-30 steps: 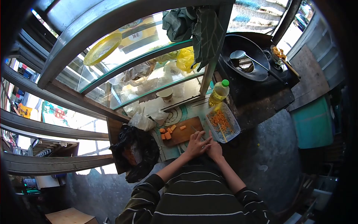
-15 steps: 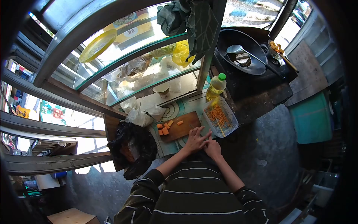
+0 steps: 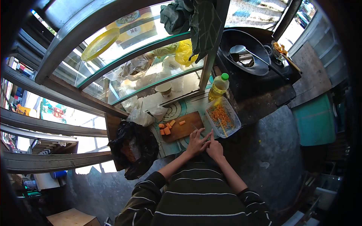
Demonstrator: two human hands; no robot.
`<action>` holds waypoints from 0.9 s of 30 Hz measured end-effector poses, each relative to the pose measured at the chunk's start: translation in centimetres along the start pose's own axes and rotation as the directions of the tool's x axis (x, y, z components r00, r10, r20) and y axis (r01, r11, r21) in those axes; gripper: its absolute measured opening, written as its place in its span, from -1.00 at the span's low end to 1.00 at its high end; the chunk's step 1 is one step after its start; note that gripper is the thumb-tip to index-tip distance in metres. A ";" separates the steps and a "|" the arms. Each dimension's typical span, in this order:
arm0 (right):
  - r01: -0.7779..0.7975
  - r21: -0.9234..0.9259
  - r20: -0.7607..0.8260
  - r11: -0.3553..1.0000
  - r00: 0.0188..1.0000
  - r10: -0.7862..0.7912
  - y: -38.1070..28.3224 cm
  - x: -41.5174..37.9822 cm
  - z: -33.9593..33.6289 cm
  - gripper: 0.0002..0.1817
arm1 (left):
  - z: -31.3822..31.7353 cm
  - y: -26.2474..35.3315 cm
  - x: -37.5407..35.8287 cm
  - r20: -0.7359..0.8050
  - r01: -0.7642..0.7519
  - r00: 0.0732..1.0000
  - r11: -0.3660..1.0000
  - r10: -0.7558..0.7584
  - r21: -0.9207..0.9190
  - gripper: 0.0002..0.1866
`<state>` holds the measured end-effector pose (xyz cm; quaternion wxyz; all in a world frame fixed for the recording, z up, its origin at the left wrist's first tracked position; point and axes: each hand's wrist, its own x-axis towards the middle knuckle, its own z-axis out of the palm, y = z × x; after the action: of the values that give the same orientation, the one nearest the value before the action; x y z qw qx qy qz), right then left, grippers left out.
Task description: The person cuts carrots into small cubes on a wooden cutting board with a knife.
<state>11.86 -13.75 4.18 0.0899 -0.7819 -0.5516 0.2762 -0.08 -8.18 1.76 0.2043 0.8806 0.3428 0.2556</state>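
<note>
Both hands meet at the near right corner of a wooden cutting board (image 3: 181, 132). My left hand (image 3: 196, 144) is palm down with its fingers stretched toward the right hand. My right hand (image 3: 215, 148) has its index finger extended and its other fingers curled; a thin knife (image 3: 195, 127) appears to run from it, blade over the board, its handle hidden by the hands. Several orange carrot chunks (image 3: 167, 130) lie on the board's left part. Right of the board, a clear plastic container (image 3: 236, 127) holds small orange bits and a yellow stick-like utensil (image 3: 223, 129).
A green-capped oil bottle (image 3: 218, 89) stands behind the container. The stove at right bears a black wok (image 3: 260, 62) with a ladle (image 3: 237, 49). A black plastic bag (image 3: 148, 147) sits left of the board. The glass display case (image 3: 141, 90) rises behind, with a paper cup (image 3: 164, 89) nearby.
The fingers have shifted slightly where the hands meet, and more of the knife blade shows over the board. The carrot chunks and the container have stayed in place.
</note>
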 end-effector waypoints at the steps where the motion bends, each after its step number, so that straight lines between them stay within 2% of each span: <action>1: 0.001 -0.014 -0.009 1.000 1.000 -0.001 0.1 0.1 0.2 -0.21 | -0.2 0.2 0.1 -0.027 -0.027 0.999 1.000 0.027 -0.012 -0.61; 5: -0.003 -0.016 -0.005 1.000 1.000 0.003 0.1 0.2 0.9 -0.19 | -0.2 0.6 0.3 -0.078 0.071 0.994 0.989 -0.081 -0.128 -0.70; 7: 0.017 -0.018 0.006 1.000 1.000 -0.017 -0.2 -0.2 0.8 -0.22 | 0.2 0.6 0.4 -0.099 0.150 0.979 0.958 -0.179 -0.242 -0.82; 11: 0.037 -0.014 -0.003 0.999 0.999 -0.037 -0.3 -0.3 0.8 -0.23 | 0.2 0.8 0.8 -0.131 0.196 0.964 0.948 -0.234 -0.251 -0.87; 14: 0.041 -0.018 -0.025 0.999 0.999 -0.042 0.0 -0.3 1.1 -0.25 | 0.6 0.6 0.7 -0.097 0.207 0.967 0.946 -0.237 -0.251 -0.89; 16: 0.031 -0.015 -0.016 0.999 0.999 -0.031 0.1 -0.4 1.2 -0.25 | 0.9 0.4 0.5 -0.007 0.273 0.959 0.926 -0.285 -0.259 -0.86; 19: 0.038 -0.025 -0.007 0.999 0.999 -0.038 0.4 -0.5 1.4 -0.24 | 1.1 0.3 0.2 0.048 0.280 0.960 0.934 -0.277 -0.221 -0.85; 23: 0.035 -0.032 -0.014 0.999 0.999 -0.035 0.6 -0.6 1.6 -0.24 | 1.3 0.6 0.2 0.053 0.297 0.955 0.936 -0.292 -0.190 -0.85; 27: 0.035 -0.042 -0.015 0.999 0.999 -0.035 0.1 -0.5 1.1 -0.20 | 1.1 0.7 0.5 0.060 0.388 0.922 0.901 -0.383 -0.196 -0.83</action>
<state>11.29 -14.41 3.38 0.0826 -0.7760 -0.5701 0.2570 1.20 -8.54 1.44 0.3433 0.7723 0.4801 0.2349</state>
